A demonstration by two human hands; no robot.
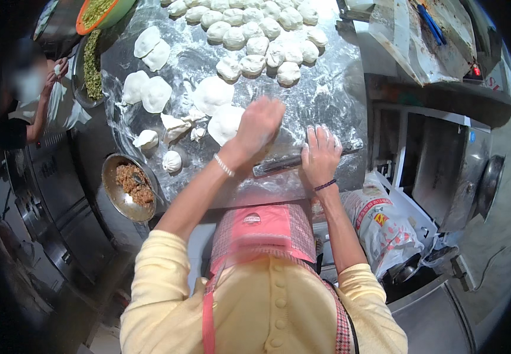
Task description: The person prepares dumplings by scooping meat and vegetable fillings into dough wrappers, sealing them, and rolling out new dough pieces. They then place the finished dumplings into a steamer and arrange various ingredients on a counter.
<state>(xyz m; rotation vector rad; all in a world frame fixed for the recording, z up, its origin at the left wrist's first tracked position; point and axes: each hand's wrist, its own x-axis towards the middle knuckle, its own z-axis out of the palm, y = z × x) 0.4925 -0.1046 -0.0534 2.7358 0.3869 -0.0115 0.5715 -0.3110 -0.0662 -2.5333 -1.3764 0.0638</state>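
My left hand [262, 119] is blurred above the floured metal table [339, 97], its fingers curled, just right of a flat dough round [226, 125]; whether anything is in it cannot be told. Beneath my right hand [321, 152], which lies palm down with floury fingertips, is a dark rolling pin [277, 165]. A second dough round [213, 95] touches the first. Many dough balls [257, 45] cover the far part of the table. Paired dough rounds [155, 94] lie at the left, near a pleated bun [172, 161] and some irregular dough pieces [175, 127].
A metal bowl of minced filling [135, 183] stands by the table's near left corner. Green filling [91, 66] fills a pan at the far left, beside a green bowl [118, 13]. Another person [36, 93] is at the left. A printed sack [377, 221] stands at the right.
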